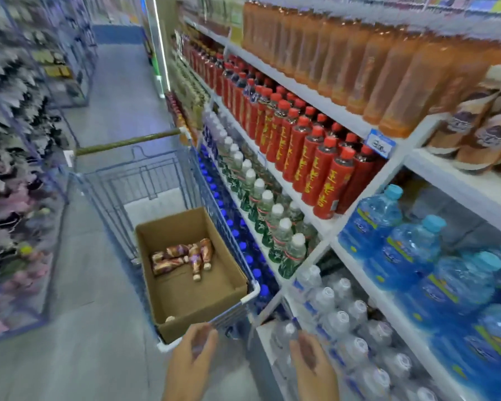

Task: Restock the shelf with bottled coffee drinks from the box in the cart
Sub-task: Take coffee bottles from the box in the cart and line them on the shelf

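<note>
Cardboard box (185, 293) in the cart (250, 293) holds coffee bottles (182, 256) lying loose towards its far end; left hand (193, 354) and right hand (310, 363) hover empty, fingers relaxed, so a hurried grab could scatter them.

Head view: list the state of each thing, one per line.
Cardboard box: open-topped, nearly empty, in the cart.
Coffee bottles: lying on their sides in the box.
Shopping cart: beside the shelves, holding the box.
Left hand: empty, fingers relaxed.
Right hand: empty, fingers relaxed.
</note>
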